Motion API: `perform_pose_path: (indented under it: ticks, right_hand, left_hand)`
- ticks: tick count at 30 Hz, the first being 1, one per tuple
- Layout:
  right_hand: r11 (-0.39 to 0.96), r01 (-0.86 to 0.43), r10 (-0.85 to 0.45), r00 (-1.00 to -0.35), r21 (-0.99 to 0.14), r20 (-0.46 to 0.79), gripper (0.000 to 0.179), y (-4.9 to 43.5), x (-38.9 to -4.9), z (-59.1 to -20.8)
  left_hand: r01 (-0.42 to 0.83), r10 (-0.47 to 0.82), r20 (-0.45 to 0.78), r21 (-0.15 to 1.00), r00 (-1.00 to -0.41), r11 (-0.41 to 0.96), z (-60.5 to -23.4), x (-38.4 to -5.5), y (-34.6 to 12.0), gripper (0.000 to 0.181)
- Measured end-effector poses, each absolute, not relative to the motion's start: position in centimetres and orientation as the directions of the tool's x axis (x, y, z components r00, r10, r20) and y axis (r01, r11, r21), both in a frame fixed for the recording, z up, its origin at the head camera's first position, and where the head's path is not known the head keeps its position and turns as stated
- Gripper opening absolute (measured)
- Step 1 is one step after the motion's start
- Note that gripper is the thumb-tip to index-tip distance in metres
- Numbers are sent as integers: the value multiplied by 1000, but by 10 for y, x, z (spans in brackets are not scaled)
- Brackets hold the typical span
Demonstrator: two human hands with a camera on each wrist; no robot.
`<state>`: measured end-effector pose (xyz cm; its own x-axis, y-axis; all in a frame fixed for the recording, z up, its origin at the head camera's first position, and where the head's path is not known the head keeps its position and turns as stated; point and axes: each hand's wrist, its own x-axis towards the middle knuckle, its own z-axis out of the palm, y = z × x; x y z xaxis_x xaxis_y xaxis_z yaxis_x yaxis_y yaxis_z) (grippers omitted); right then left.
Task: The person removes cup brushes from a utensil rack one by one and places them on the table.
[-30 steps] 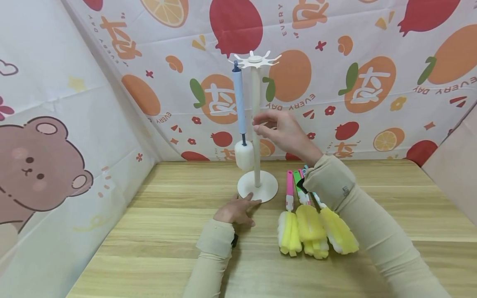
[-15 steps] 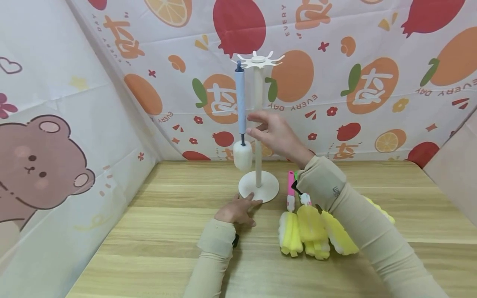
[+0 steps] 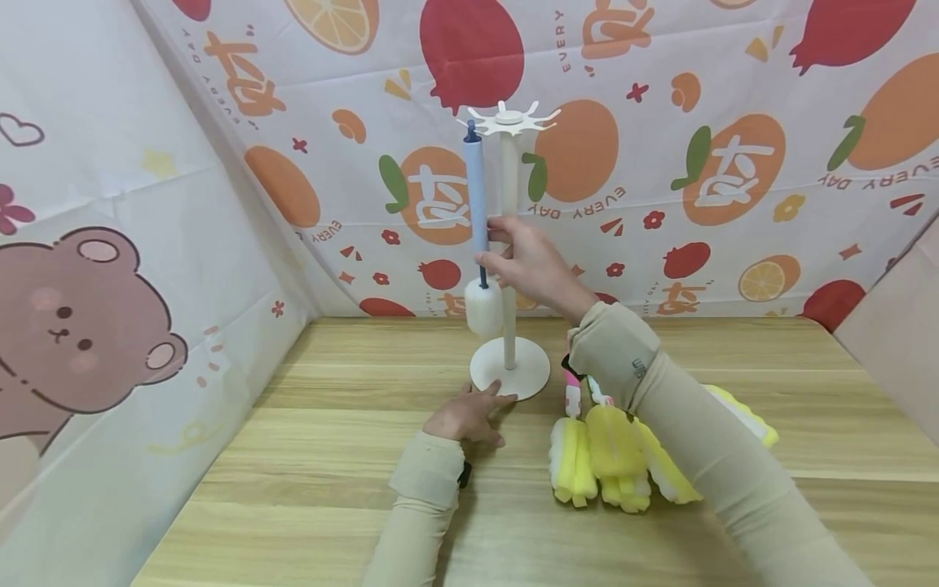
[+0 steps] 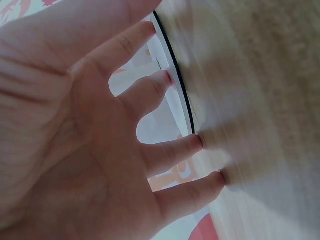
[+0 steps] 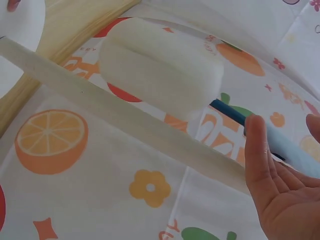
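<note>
A white stand (image 3: 509, 244) rises from a round base (image 3: 530, 367), with a ring of hooks (image 3: 508, 119) on top. From a left hook hangs a sponge bottle brush with a pale blue handle (image 3: 476, 191) and a white sponge head (image 3: 483, 308), tilted slightly. My right hand (image 3: 535, 265) holds the handle's lower end between thumb and fingers; the right wrist view has the thumb (image 5: 256, 137) across it, just above the sponge. My left hand (image 3: 464, 417) rests with spread fingers on the base's front edge and the table; its fingertips (image 4: 162, 77) touch the rim.
Several yellow-and-white sponge brushes (image 3: 616, 456) lie right of the stand, partly under my right forearm. One more yellow sponge head (image 3: 744, 414) shows beyond the sleeve. A fruit-print cloth (image 3: 352, 204) hangs close behind the wooden table (image 3: 308, 456).
My right hand has moved left from beside the pole to the brush's handle. The hanging brush's lower end has swung slightly right. My left hand keeps its place on the base.
</note>
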<state>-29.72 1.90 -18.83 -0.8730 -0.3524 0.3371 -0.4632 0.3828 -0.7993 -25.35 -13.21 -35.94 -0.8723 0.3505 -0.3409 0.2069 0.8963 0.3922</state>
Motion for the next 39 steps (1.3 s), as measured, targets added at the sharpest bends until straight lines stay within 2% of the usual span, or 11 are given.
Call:
perform_pose_path:
  ticks: [7,21,39]
  right_hand:
    - [352,-417,-322,-894,-838,310,55,14,-302,-190]
    - [394,-500,-311,-862,-771,400,23,12,-305,-190]
    - [433,-512,-336,-855,-742,394,24,8,-300,-178]
  left_hand:
    - [212,353,-344,385,-870,898,-359,-253,-132,70]
    - [227,366,-344,383,-865,896,-360,-254,-132,70]
    - [227,361,-348,370,-865,901,-363,-254,-134,70]
